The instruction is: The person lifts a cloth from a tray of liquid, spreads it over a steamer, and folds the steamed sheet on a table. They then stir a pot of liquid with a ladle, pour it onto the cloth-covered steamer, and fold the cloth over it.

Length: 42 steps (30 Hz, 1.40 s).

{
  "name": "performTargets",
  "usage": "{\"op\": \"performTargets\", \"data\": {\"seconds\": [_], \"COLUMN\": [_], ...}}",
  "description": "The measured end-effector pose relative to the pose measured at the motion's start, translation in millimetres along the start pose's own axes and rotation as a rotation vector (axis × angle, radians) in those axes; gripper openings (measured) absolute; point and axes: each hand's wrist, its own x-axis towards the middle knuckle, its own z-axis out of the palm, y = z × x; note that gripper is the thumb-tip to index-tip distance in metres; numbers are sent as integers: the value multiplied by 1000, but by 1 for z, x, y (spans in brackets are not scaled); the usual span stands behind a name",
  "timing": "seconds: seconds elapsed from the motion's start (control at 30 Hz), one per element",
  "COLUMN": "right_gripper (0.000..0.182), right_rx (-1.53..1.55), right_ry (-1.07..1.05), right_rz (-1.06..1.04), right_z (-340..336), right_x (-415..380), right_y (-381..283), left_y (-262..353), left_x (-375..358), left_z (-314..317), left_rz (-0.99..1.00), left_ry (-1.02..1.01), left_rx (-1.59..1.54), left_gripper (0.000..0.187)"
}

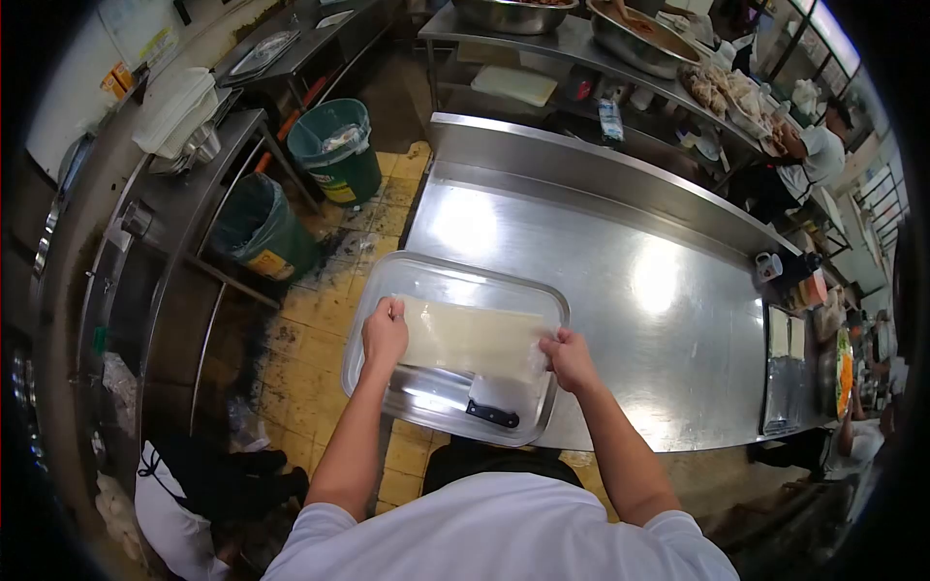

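A pale, cream-coloured rectangular sheet (472,334), which looks like dough, stretches between my two hands above a metal tray (552,290). At its left end the fingers of my left hand (386,334) are closed on the edge. My right hand (570,359) pinches the opposite end between thumb and fingers. Below the sheet, near the tray's front rim, lies a knife (492,413) with a black handle, its wide blade partly covered by the sheet. The tray overhangs the left end of the steel worktable.
The steel worktable (601,252) has a raised back edge. At its right end stands another tray (778,387) with pale strips. Green bins (339,174) stand on the yellow tiled floor. People are nearby: one at lower left (184,504), one at right (821,155). Large metal bowls (644,48) sit behind.
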Motion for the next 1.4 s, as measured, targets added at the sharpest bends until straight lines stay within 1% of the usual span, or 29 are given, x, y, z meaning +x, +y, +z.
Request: {"op": "performTargets", "data": {"seconds": [0.2, 0.53, 0.63, 0.73, 0.87, 0.93, 0.97, 1.07, 1.17, 1.23, 1.33, 1.4], "right_gripper": [24, 26, 29, 33, 56, 65, 65, 66, 66, 65, 60, 55], "right_rx": [-10, -35, -109, -232, -246, -245, -247, -282, -380, -454, -688, -739], "right_ry": [2, 7, 5, 30, 89, 86, 80, 88, 144, 190, 266, 291], "right_rz": [28, 56, 47, 136, 127, 140, 136, 116, 84, 64, -95, -154], "right_z": [3, 9, 7, 7, 6, 7, 7, 1, 0, -2, -24, -32], "right_x": [24, 25, 32, 39, 38, 32, 32, 30, 25, 18, 26, 16], "right_y": [1, -2, 5, 11, 15, 8, 7, 9, 9, 7, 35, 42], "left_y": [-12, -20, -28, -42, -49, -68, -77, -45, -68, -60, -41, -23], "left_x": [29, 41, 45, 48, 48, 47, 46, 21, 22, 24, 25, 22], "left_z": [7, 9, 16, 23, 14, 15, 17, -19, -17, -30, -44, -45], "left_rz": [4, 25, 34, 27, -54, -71, -77, -81, -94, -124, -146, -110], "left_ry": [-3, -14, -18, -56, -153, -162, -165, -306, -332, -321, -289, -290], "left_rx": [4, 26, 10, 52, 45, 72, 85, 283, 252, 275, 263, 240], "left_gripper": [25, 25, 26, 28, 34, 42, 47, 61, 65, 62, 56, 53]}}
